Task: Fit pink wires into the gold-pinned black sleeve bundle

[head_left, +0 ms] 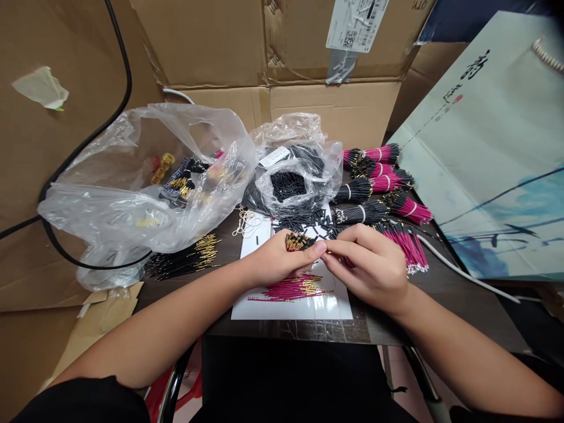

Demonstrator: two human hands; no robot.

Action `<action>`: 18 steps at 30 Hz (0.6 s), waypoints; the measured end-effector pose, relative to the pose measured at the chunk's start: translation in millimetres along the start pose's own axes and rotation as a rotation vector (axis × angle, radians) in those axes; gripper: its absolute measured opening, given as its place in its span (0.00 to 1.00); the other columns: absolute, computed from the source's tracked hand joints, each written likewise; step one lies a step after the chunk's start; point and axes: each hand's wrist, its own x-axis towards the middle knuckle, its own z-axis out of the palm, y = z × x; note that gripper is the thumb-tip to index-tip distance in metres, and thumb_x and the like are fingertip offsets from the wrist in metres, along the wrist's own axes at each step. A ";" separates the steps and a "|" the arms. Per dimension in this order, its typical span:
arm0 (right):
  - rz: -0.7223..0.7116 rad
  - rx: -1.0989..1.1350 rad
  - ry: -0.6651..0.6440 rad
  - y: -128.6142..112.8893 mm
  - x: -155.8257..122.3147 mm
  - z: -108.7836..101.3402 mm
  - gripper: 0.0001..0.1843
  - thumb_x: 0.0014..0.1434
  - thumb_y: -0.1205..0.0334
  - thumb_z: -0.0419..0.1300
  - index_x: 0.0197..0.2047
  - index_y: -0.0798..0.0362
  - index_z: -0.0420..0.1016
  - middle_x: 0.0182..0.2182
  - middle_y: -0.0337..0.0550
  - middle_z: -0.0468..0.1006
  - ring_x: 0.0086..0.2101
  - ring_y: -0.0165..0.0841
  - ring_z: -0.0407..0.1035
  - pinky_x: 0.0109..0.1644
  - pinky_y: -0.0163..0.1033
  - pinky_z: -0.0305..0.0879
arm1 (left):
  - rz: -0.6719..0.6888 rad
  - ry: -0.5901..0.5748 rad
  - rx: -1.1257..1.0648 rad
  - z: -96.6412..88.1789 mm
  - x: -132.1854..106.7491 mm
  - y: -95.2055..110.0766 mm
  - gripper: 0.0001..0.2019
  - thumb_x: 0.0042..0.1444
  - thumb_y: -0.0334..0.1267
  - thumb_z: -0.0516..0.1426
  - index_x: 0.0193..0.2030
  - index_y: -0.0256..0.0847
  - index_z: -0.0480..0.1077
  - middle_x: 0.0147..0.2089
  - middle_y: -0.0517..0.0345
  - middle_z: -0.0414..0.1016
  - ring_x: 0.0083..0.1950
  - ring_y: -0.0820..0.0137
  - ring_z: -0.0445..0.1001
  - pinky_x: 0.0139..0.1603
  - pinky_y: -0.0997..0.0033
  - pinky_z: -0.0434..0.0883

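Observation:
My left hand (278, 258) is closed around a bundle of thin wires (299, 241) whose gold terminal ends face up. Right beside it, my right hand (374, 264) pinches at the left thumb tip; a thin gold-coloured end shows there, though most of the piece is hidden by the fingers. Beneath both hands, loose magenta wires (293, 289) with gold tips lie on a white sheet (247, 309). Short black sleeves (299, 223) are scattered just behind the hands. An opened plastic bag (264, 191) holds many more of these sleeves.
Tied bundles of black and magenta wires (388, 181) lie at the back right. A large clear plastic bag (110, 205) and black wires (183, 258) are on the left. Rubber bands (247, 223) sit near the sheet. Cardboard boxes (211, 41) and a paper bag (497, 223) surround the table.

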 end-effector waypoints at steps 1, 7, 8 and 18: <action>0.012 -0.003 0.000 0.0 0.1 0.4 0.14 0.52 0.72 0.65 0.43 0.58 0.75 0.31 0.45 0.72 0.31 0.29 0.64 0.33 0.37 0.66 | -0.001 -0.002 0.001 -0.8 0.0 -0.2 0.25 0.63 0.50 0.51 0.18 0.37 0.56 0.17 0.65 0.54 0.20 0.80 0.53 0.23 0.73 0.50; 0.014 0.005 -0.018 0.6 0.6 0.4 0.13 0.52 0.72 0.64 0.43 0.58 0.75 0.31 0.45 0.71 0.31 0.29 0.64 0.33 0.37 0.66 | -0.061 -0.061 0.007 -4.9 -1.5 -0.2 0.26 0.63 0.52 0.49 0.19 0.37 0.60 0.16 0.64 0.55 0.18 0.79 0.53 0.22 0.74 0.52; 0.007 0.011 -0.017 0.6 0.4 0.3 0.13 0.52 0.72 0.64 0.43 0.58 0.75 0.31 0.45 0.71 0.31 0.29 0.64 0.33 0.37 0.66 | -0.066 -0.076 0.010 -5.0 -2.0 0.2 0.26 0.63 0.52 0.49 0.19 0.37 0.60 0.16 0.64 0.55 0.18 0.79 0.54 0.21 0.74 0.52; 0.129 0.008 0.155 -0.1 2.8 -2.5 0.15 0.52 0.74 0.64 0.44 0.54 0.76 0.32 0.41 0.72 0.32 0.28 0.66 0.34 0.36 0.66 | 0.047 0.260 0.053 1.4 0.2 6.4 0.17 0.56 0.50 0.58 0.29 0.36 0.69 0.16 0.67 0.57 0.18 0.80 0.56 0.21 0.76 0.56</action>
